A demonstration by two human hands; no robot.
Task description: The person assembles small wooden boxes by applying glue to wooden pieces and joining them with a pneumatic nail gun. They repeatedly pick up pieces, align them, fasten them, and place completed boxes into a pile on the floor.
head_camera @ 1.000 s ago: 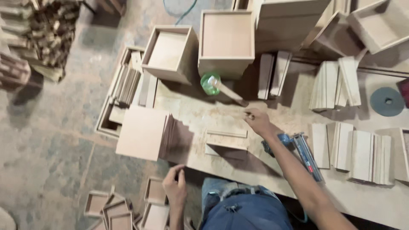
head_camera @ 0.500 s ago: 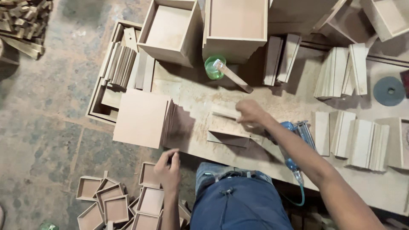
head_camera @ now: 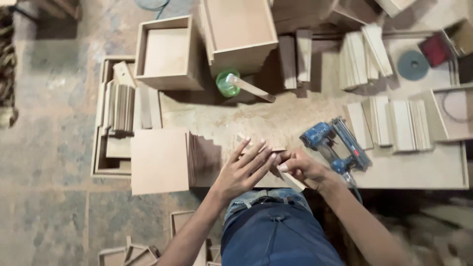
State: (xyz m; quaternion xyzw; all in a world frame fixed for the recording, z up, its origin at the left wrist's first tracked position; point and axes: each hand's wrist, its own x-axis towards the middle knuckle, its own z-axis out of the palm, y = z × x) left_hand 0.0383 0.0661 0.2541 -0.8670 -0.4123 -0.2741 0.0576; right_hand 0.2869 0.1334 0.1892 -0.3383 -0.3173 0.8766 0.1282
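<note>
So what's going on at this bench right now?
A person stands at a dusty workbench and has both hands on small pieces of board at its near edge. The left hand lies spread over them; the right hand pinches one piece. A blue nail gun lies just beside the right hand. A stack of square panels, open wooden boxes and a green glue pot lie around.

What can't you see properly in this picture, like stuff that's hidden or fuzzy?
Head view only:
- The small wooden pieces under the left hand and right hand: both hands cover them, so their shape and number are unclear.
- The green pot: its contents are too small to tell.
- The big wooden box: cut off by the top edge.
- The floor at lower right: blurred.
- The nail gun: its cord drops behind the workbench edge.
</note>
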